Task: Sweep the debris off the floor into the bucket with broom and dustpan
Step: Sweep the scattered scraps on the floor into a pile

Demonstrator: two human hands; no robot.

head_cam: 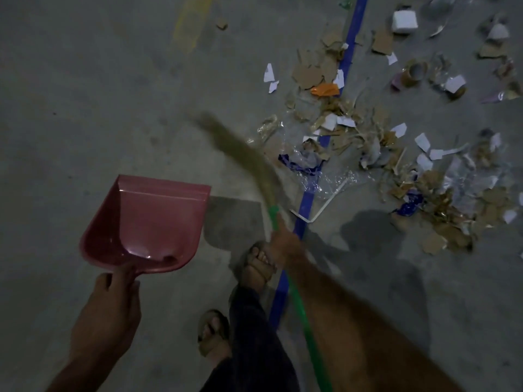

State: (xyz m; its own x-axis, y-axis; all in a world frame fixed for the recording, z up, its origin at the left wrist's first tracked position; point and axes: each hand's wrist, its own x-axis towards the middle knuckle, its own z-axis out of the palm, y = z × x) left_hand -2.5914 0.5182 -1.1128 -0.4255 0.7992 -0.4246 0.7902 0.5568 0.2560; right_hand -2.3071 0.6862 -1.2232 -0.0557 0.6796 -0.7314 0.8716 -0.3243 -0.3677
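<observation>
Head view: left hand (109,312) grips the empty dustpan (147,222) clear of the floor, ready; right hand (283,247) clasps the broom (249,162), bristles nearing debris (368,137) strewn ahead-right. No bucket visible.

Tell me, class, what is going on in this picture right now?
A person stands on a concrete floor, gripping a pink dustpan by its handle in the left hand and a green-handled broom in the right hand. The dustpan looks almost empty. Scattered debris of cardboard, paper and plastic lies ahead to the right, across a blue floor line. No bucket is visible.
</observation>
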